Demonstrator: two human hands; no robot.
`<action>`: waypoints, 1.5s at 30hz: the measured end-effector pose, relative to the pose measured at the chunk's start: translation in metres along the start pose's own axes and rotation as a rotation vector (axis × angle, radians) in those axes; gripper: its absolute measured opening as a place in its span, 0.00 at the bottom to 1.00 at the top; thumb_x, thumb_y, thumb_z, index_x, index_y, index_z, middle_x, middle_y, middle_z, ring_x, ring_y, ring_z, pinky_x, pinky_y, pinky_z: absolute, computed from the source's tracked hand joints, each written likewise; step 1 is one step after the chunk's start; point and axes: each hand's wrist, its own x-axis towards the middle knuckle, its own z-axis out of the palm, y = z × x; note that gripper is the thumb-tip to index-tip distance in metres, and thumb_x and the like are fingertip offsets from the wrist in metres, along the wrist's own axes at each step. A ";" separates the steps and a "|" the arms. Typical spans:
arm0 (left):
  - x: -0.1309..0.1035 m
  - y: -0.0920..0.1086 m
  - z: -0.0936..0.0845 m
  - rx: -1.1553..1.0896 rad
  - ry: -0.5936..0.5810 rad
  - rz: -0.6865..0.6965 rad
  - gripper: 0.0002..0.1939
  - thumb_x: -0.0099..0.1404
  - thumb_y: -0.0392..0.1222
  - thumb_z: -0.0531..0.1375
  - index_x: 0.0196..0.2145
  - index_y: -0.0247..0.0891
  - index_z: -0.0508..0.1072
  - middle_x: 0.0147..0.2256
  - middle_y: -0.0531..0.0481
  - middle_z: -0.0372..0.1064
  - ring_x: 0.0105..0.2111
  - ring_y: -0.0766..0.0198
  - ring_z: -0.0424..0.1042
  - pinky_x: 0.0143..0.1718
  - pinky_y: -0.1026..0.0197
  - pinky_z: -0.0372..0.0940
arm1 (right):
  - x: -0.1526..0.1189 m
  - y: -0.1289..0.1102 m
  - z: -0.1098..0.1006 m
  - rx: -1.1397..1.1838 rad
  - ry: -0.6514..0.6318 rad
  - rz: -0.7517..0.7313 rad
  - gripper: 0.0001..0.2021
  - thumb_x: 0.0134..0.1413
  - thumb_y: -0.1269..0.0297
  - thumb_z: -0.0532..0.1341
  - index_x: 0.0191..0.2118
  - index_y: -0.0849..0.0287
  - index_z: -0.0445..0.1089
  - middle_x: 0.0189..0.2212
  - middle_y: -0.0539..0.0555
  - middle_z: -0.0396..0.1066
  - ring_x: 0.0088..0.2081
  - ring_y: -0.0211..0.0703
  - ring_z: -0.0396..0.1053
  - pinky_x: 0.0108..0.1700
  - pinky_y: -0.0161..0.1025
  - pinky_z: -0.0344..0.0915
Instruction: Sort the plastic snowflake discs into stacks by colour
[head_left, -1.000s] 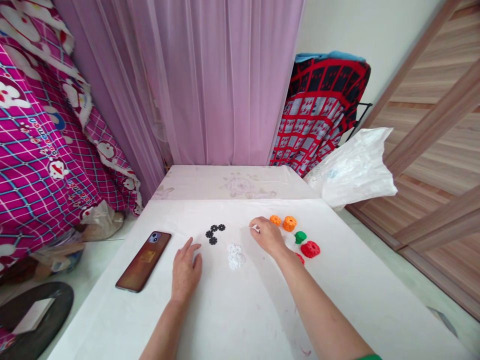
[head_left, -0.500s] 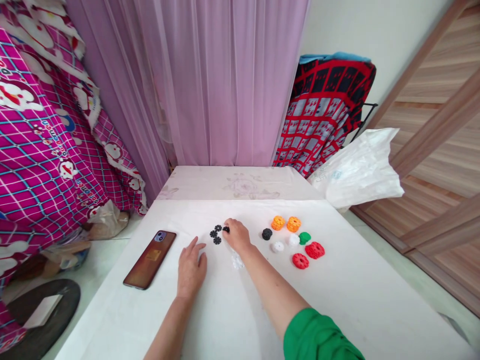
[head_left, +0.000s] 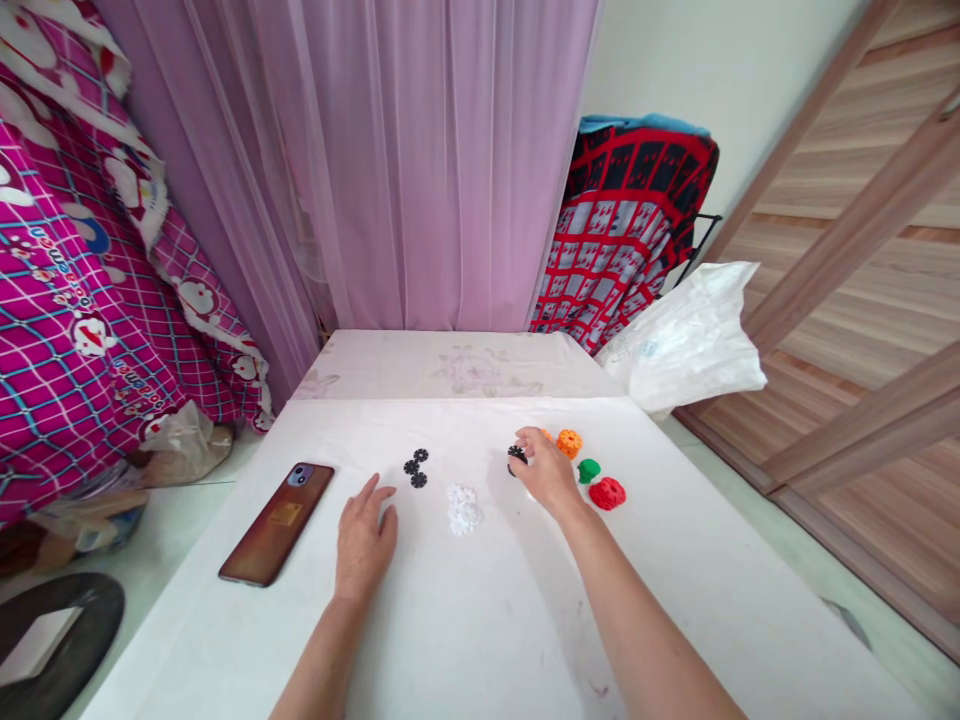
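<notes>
My right hand (head_left: 546,468) is at the right of the table, thumb and fingers closed around black notched plastic discs (head_left: 517,460). How many discs are in its grip I cannot tell. It partly covers an orange stack and hides the white stacks behind it. My left hand (head_left: 365,535) rests open on the table, fingers apart, holding nothing. Just beyond its fingertips lie three loose black discs (head_left: 418,480), close together. A spread of white discs (head_left: 464,510) lies between my hands.
Right of my right hand stand an orange stack (head_left: 569,444), a green stack (head_left: 589,471) and red discs (head_left: 607,493). A phone (head_left: 277,525) lies on the left of the white table (head_left: 450,640). A white plastic bag (head_left: 690,340) hangs by the right edge.
My right hand has moved right, from beside the loose black discs to the black stack, uncovering the white discs. The view has turned slightly right. My left hand stays in place, open.
</notes>
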 end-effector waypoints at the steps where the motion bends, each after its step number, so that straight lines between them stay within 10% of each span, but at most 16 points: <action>1: 0.000 0.000 -0.001 0.001 -0.001 -0.002 0.15 0.64 0.40 0.51 0.44 0.41 0.73 0.56 0.42 0.66 0.53 0.52 0.69 0.60 0.41 0.56 | 0.001 0.006 -0.006 -0.007 0.001 0.015 0.17 0.46 0.70 0.61 0.45 0.54 0.66 0.39 0.50 0.73 0.38 0.40 0.69 0.40 0.37 0.62; 20: 0.000 -0.001 0.000 0.013 0.001 0.016 0.15 0.65 0.40 0.50 0.44 0.40 0.73 0.56 0.40 0.66 0.54 0.51 0.68 0.59 0.41 0.57 | 0.005 0.008 -0.004 -0.087 -0.010 -0.121 0.12 0.49 0.71 0.58 0.42 0.55 0.70 0.41 0.52 0.74 0.40 0.42 0.70 0.43 0.39 0.63; 33: -0.001 0.001 0.001 -0.004 -0.002 -0.015 0.14 0.63 0.38 0.51 0.44 0.40 0.73 0.56 0.41 0.67 0.54 0.51 0.68 0.59 0.40 0.56 | 0.026 -0.083 0.092 -0.086 -0.436 -0.471 0.22 0.50 0.78 0.55 0.50 0.53 0.69 0.52 0.50 0.70 0.54 0.42 0.63 0.56 0.37 0.57; 45: 0.001 -0.002 0.001 -0.005 -0.010 0.000 0.15 0.64 0.39 0.50 0.44 0.39 0.73 0.56 0.40 0.67 0.54 0.51 0.68 0.59 0.40 0.56 | 0.009 -0.081 0.079 -0.201 -0.363 -0.254 0.21 0.49 0.68 0.60 0.52 0.55 0.64 0.43 0.53 0.73 0.44 0.44 0.69 0.44 0.38 0.61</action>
